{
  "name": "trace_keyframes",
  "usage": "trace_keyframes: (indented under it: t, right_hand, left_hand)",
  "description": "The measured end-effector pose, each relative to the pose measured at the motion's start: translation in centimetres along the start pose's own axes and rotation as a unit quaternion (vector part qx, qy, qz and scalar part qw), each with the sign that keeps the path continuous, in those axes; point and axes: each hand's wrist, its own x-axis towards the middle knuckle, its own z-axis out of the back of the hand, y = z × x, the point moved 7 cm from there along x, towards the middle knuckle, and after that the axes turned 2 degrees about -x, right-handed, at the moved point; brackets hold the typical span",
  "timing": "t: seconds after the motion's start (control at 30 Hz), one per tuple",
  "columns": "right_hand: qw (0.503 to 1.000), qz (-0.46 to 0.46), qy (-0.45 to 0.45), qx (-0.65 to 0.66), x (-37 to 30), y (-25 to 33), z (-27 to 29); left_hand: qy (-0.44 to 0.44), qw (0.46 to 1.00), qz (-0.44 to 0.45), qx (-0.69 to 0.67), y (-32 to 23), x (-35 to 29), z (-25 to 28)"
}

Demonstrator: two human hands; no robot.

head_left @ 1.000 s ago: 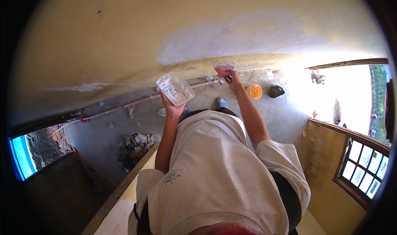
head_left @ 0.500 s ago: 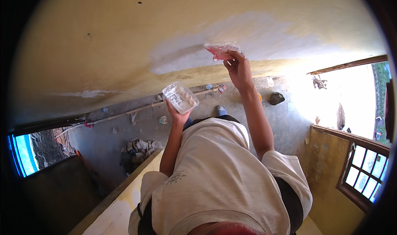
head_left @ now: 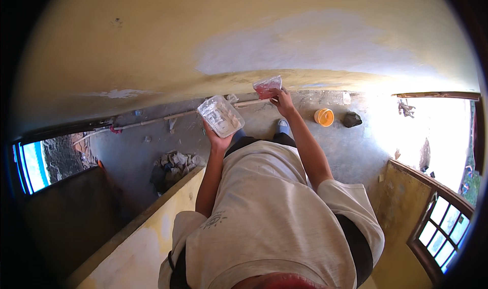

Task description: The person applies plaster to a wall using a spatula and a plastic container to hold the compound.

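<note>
With a grey filled patch [head_left: 305, 45] already drying on the yellow wall [head_left: 127, 50], the left hand [head_left: 217, 139] is cupping a putty tray [head_left: 220, 116] below it while the right hand [head_left: 282, 102] is pinching a red scraper [head_left: 267, 87] beneath it, more wall remaining.

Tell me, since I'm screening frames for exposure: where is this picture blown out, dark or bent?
Head view: the open doorway at right is blown out to white; the rim falls to black vignette; the window at left sits in dark shadow; fisheye bends the yellow wall; the left hand and right hand look sharp.
</note>
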Motion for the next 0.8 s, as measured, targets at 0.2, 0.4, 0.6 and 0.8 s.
trace_keyframes:
  t: [0.2,0.4,0.6,0.8]
  right_hand:
    - [0.994,0.012,-0.027,0.104,4.1,-2.3,-1.9]
    - [0.987,0.08,0.006,0.143,-0.2,4.8,-6.3]
    - [0.975,0.147,0.056,0.156,-9.7,14.9,-12.3]
    - [0.953,0.25,0.062,0.162,-17.6,20.0,-13.5]
  left_hand:
    - [-0.011,1.0,0.005,-0.007,-2.1,-1.4,2.1]
    - [0.032,0.999,-0.005,-0.02,-3.3,0.4,0.8]
    - [0.023,0.999,0.026,-0.006,-2.8,2.6,-0.7]
    - [0.038,0.997,0.066,-0.027,-2.5,3.8,-1.5]
